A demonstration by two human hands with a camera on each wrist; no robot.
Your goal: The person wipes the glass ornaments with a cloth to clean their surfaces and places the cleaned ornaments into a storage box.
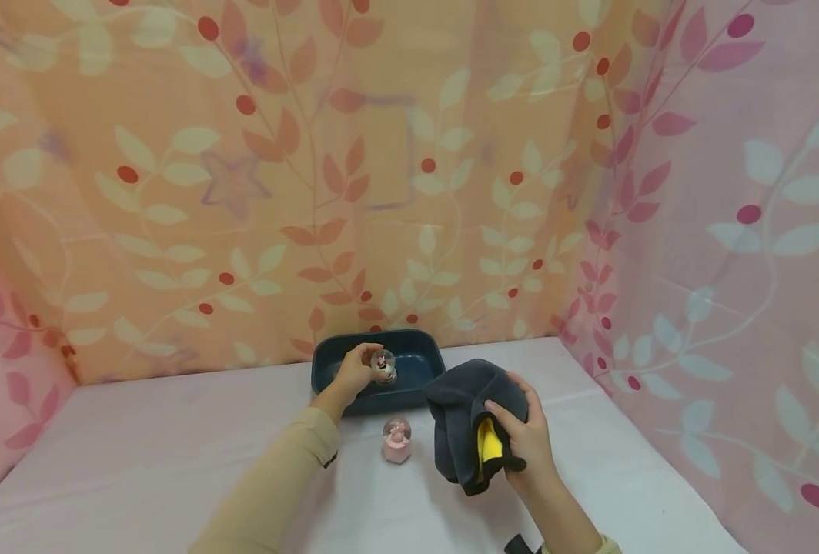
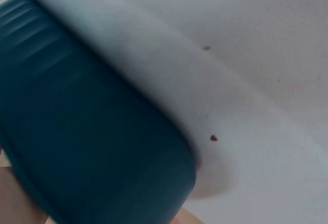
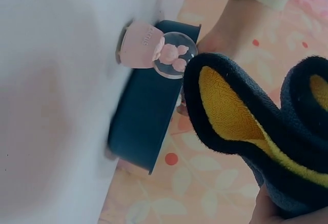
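While the left hand (image 1: 354, 375) pinches a snow globe (image 1: 385, 366) in or above the blue tray (image 1: 399, 401) and the right hand (image 1: 530, 432) grips a grey cloth (image 1: 459, 408), the work seems partly done, the pink globe (image 1: 397, 442) standing apart on the tabletop (image 1: 174, 454).

The place, its room type unclear, was curtained off: leaf-patterned drapes (image 1: 396, 246) enclosed three sides of a white-covered table (image 1: 174, 446).

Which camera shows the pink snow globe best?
The right wrist view: the pink snow globe appears largest there, with lettering visible on its base. The head view shows it whole but small; the left wrist view misses it.
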